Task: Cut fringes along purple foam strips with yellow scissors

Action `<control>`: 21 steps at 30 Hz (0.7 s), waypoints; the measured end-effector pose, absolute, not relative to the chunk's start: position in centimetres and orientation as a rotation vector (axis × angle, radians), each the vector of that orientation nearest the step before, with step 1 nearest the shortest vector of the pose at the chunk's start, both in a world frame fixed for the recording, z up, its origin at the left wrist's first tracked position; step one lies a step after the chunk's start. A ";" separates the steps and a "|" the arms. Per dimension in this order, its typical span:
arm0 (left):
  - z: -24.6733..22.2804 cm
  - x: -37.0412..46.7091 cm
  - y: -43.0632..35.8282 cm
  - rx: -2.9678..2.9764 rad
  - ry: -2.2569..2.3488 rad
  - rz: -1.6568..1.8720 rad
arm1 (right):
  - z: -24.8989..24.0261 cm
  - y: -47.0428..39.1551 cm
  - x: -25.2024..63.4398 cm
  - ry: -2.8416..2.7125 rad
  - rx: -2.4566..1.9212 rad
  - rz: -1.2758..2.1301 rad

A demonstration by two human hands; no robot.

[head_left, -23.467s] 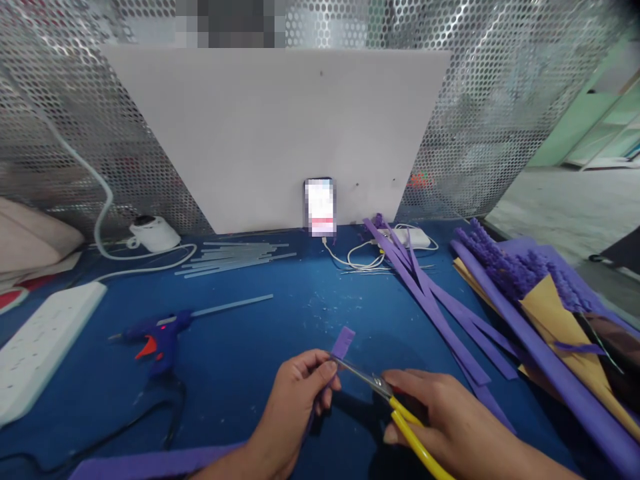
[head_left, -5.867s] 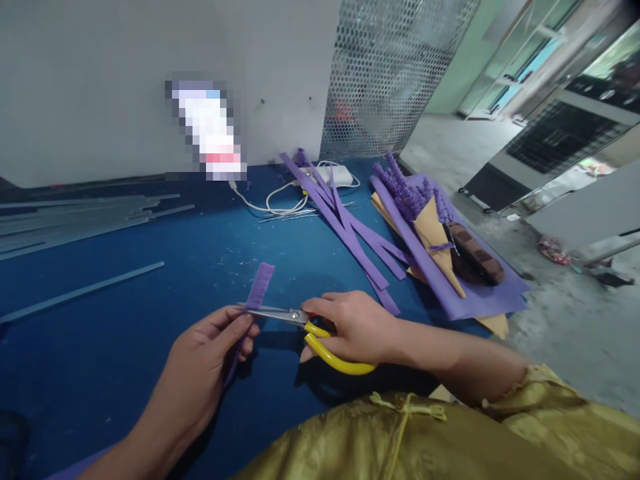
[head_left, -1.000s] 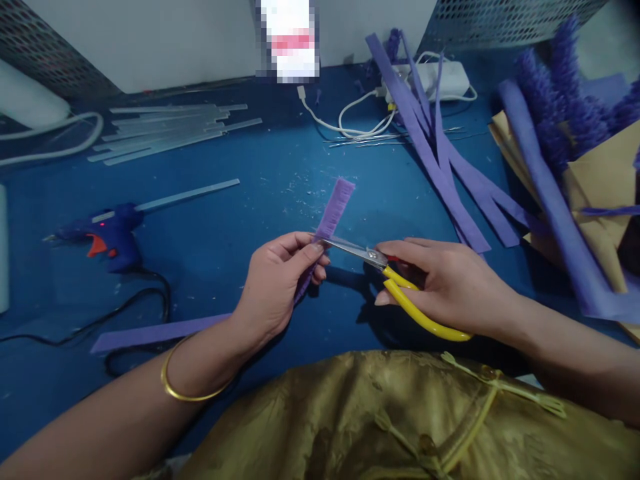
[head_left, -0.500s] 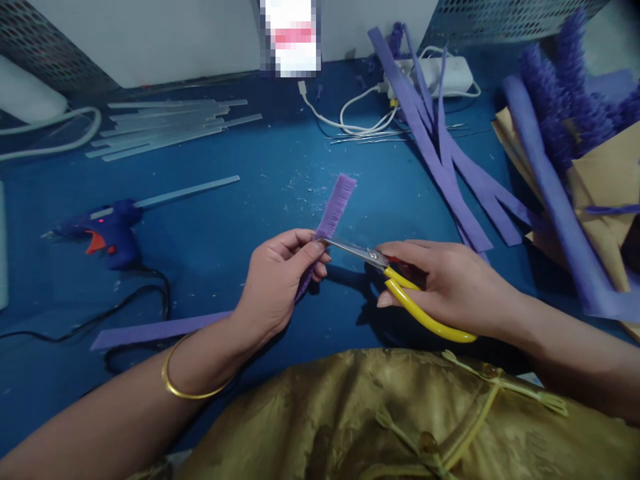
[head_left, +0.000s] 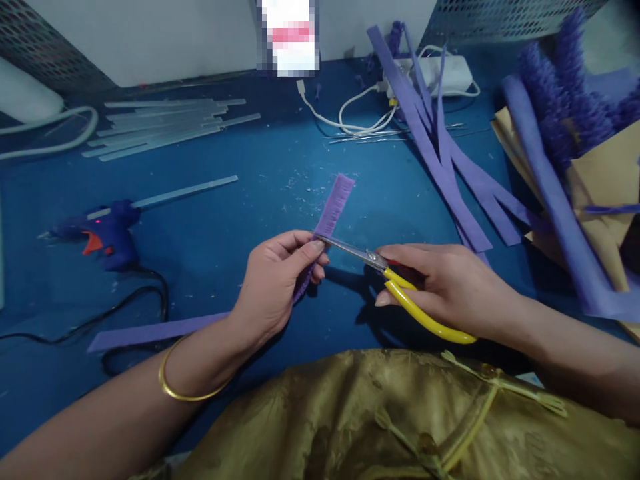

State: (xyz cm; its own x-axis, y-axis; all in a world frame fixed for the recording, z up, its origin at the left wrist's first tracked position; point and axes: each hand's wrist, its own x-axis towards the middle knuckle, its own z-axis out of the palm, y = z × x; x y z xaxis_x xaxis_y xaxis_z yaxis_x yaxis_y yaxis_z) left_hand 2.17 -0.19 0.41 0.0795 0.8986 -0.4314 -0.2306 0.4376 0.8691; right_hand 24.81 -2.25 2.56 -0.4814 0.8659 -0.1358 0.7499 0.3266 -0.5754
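Between thumb and fingers, my left hand (head_left: 285, 273) pinches a purple strip (head_left: 336, 205) with a row of fine cuts along its raised end. The strip's lower part hangs behind that hand, partly hidden. My right hand (head_left: 440, 280) grips the yellow handles of a pair of scissors (head_left: 370, 256). The blades reach left to the strip and touch it right at my left thumb tip; they look nearly closed. A second purple strip (head_left: 150, 331) lies on the table beneath my left forearm.
A blue glue gun (head_left: 107, 230) with a stick in it lies at left, its black cord trailing. Behind it are clear glue sticks (head_left: 170, 127). Long purple strips (head_left: 430, 147), a white power strip (head_left: 445, 75) and thin wires (head_left: 380, 137) lie back right, near purple flowers (head_left: 555, 100) and brown paper (head_left: 607, 173).
The scissor blades have shifted very slightly up against the strip. Both hands keep their grip in nearly the same place; the view has shifted slightly.
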 end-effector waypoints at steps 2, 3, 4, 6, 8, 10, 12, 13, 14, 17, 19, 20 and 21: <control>0.5 2.2 -0.2 0.707 1.187 0.959 | 2.6 -2.2 24.8 -2.401 -1.467 0.866; 0.5 2.1 -0.2 0.705 1.182 0.958 | 2.7 -2.2 24.8 -2.405 -1.458 0.867; 0.5 2.1 -0.2 0.703 1.179 0.956 | 2.7 -2.2 24.8 -2.404 -1.451 0.867; 0.6 2.1 -0.2 0.700 1.177 0.951 | 2.7 -2.2 24.8 -2.395 -1.445 0.865; 0.6 2.0 -0.2 0.697 1.180 0.948 | 2.6 -2.2 24.8 -2.378 -1.447 0.869; 0.7 2.0 -0.2 0.694 1.182 0.945 | 2.6 -2.2 24.8 -2.359 -1.441 0.891; 0.7 2.0 -0.1 0.691 1.177 0.943 | 2.7 -2.2 24.8 -2.336 -1.448 0.943; 0.7 2.0 -0.1 0.689 1.173 0.939 | 2.8 -2.1 24.8 -2.323 -1.457 0.981; 0.8 2.0 0.0 0.684 1.168 0.934 | 2.8 -2.0 24.8 -2.312 -1.466 1.022; 0.9 2.1 0.0 0.664 1.149 0.921 | 3.0 -1.9 24.9 -2.285 -1.480 1.133; 0.9 2.0 0.0 0.651 1.145 0.925 | 3.0 -1.8 24.9 -2.266 -1.480 1.168; 0.9 2.0 0.0 0.648 1.143 0.930 | 3.0 -1.8 24.9 -2.257 -1.483 1.175; 0.9 2.0 -0.1 0.647 1.142 0.937 | 2.9 -1.8 24.9 -2.252 -1.486 1.173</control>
State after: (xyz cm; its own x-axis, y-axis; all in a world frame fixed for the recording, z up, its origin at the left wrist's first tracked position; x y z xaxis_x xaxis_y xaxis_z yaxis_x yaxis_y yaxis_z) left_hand 1.98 -0.06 0.88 0.1261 0.8764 -0.4647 -0.2849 0.4807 0.8293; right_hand 24.89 -1.83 2.95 -0.4749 0.8445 -0.2474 0.6869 0.1800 -0.7041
